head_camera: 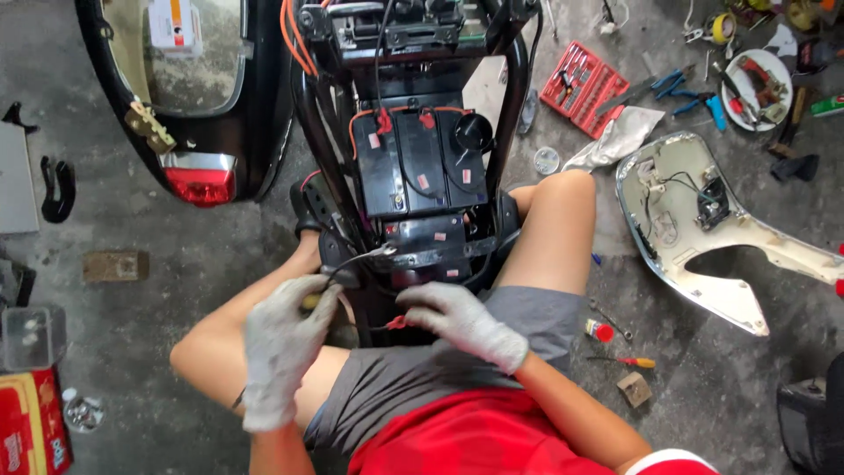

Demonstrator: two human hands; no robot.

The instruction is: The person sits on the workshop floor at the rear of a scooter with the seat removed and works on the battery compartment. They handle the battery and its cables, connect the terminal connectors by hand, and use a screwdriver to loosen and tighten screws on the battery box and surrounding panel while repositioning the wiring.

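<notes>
Your left hand (283, 343) grips a yellow-handled tool (309, 302), and your right hand (457, 321) pinches a red-tipped wire (394, 323) low in the scooter frame (321, 149). Careful: that tool might slip, touch the batteries (418, 163) beyond, and spark.

cable end (374, 255): thin dark cable with a small grey metal plug at its tip; it comes up from my left glove and arcs toward the open scooter frame, the plug hanging just over the black bracket below the batteries.
yellow-handled tool (309, 302): only a bit of yellow handle shows inside my left glove; the rest is hidden, so i cannot tell its kind.
red connector (396, 323): small red piece on a thin dark wire, pinched at my right fingertips, lying low between my knees at the near end of the frame.
</notes>
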